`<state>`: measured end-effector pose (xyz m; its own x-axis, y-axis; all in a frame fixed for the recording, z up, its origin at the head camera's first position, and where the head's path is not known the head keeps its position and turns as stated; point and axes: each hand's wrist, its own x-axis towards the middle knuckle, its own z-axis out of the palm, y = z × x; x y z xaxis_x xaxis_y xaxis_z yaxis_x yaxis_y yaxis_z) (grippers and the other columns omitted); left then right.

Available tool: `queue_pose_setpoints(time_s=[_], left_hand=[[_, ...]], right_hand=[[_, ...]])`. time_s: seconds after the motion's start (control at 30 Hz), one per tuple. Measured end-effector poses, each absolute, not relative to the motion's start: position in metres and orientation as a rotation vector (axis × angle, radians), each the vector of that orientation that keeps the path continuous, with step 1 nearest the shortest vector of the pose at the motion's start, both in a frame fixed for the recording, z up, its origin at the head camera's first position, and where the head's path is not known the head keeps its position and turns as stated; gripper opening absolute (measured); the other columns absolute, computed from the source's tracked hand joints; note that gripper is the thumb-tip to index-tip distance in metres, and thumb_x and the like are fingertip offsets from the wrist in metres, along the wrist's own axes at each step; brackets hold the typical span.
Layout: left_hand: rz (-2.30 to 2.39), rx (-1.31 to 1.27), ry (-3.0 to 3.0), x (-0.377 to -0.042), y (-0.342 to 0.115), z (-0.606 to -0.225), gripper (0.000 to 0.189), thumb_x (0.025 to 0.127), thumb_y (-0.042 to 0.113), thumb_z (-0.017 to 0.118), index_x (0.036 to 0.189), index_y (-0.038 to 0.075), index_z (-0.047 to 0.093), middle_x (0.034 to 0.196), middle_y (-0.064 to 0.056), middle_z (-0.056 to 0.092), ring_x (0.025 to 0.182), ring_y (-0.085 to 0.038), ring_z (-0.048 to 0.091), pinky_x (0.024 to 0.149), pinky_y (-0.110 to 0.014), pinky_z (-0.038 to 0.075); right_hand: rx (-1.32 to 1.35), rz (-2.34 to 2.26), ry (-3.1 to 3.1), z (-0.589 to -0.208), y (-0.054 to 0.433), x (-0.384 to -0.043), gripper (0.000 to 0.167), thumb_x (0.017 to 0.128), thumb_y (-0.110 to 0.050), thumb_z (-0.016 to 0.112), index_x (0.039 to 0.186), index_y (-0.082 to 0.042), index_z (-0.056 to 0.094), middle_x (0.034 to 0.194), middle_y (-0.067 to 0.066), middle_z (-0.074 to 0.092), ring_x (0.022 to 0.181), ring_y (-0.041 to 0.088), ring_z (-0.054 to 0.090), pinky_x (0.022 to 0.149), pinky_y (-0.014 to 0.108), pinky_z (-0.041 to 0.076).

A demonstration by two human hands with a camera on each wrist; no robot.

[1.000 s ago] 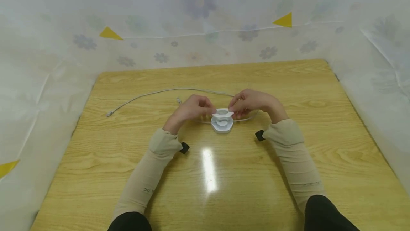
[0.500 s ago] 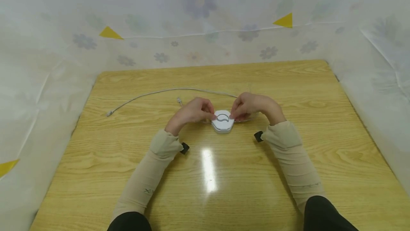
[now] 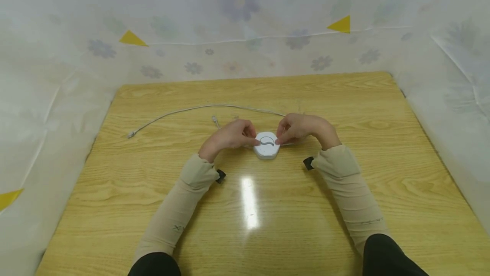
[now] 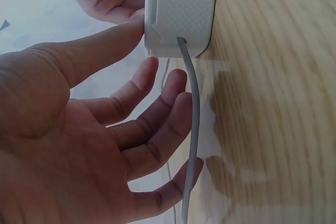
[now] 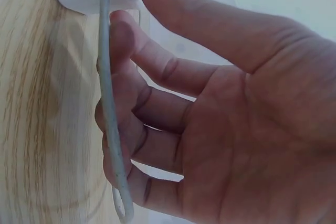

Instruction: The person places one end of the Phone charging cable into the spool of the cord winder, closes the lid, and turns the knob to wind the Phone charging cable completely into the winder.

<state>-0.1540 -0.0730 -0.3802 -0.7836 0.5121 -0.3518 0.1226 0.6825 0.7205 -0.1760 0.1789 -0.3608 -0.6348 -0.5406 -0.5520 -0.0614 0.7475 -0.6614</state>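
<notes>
A white six-sided cable winder case [image 3: 267, 151] lies on the table with its lid on; a round groove with a wavy line marks the top. My left hand [image 3: 231, 134] has its thumb on the lid's left edge and the index fingertip by the rim, the other fingers loosely bent below. From the right, my right hand [image 3: 304, 127] holds the rim with thumb and index finger. A thin grey cable [image 4: 194, 98] leaves the case's side and runs past the left fingers. Another stretch of cable [image 5: 106, 66] passes along the right fingers.
Behind the hands the cable [image 3: 199, 107] arcs leftward to a plug [image 3: 131, 135]. A second plug [image 3: 215, 119] lies just beyond the left hand. The wood-grain table [image 3: 325, 225] is bounded by a pale flowered curtain [image 3: 237, 21] at the back and sides.
The lid, held tilted above the open case a second ago, has come down onto it and now sits flatter. Both hands lowered slightly with it.
</notes>
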Motion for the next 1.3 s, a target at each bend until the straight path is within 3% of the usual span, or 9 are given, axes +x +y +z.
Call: queue_pose_setpoints(time_s=[0.33,0.77,1.0,1.3], left_hand=[[0.89,0.483,2.375,-0.156,-0.0735,-0.3797,0.026,0.098,0.031,0.077,0.105,0.007,0.069,0.1,-0.005,0.07,0.088,-0.015,0.059,0.076,-0.024,0.048],[0.847,0.482,2.381,-0.1564,-0.0736,-0.3797,0.025,0.099,0.032,0.077,0.102,0.008,0.072,0.099,-0.004,0.072,0.085,-0.013,0.059,0.074,-0.024,0.048],[0.826,0.486,2.383,-0.1556,-0.0725,-0.3803,0.025,0.099,0.033,0.076,0.101,0.009,0.072,0.093,-0.002,0.069,0.081,-0.013,0.055,0.071,-0.024,0.045],[0.841,0.471,2.359,-0.1557,-0.0731,-0.3849,0.026,0.099,0.035,0.076,0.097,0.01,0.071,0.087,0.002,0.063,0.077,-0.012,0.052,0.068,-0.024,0.043]], right_hand=[[-0.467,-0.71,2.184,-0.36,0.1783,-0.1773,0.025,0.1,-0.026,0.074,0.102,-0.002,0.07,0.09,-0.002,0.062,0.084,0.012,0.052,0.075,0.025,0.045],[-0.48,-0.658,2.166,-0.3619,0.1766,-0.1796,0.025,0.104,-0.026,0.069,0.096,-0.002,0.07,0.081,-0.005,0.059,0.077,0.01,0.05,0.073,0.025,0.043],[-0.462,-0.623,2.145,-0.3602,0.1741,-0.1763,0.026,0.106,-0.025,0.066,0.097,-0.001,0.072,0.086,0.003,0.072,0.075,0.011,0.052,0.074,0.026,0.043],[-0.484,-0.609,2.139,-0.3589,0.1738,-0.1733,0.027,0.107,-0.027,0.065,0.097,-0.002,0.07,0.086,0.003,0.072,0.074,0.011,0.052,0.073,0.027,0.043]])
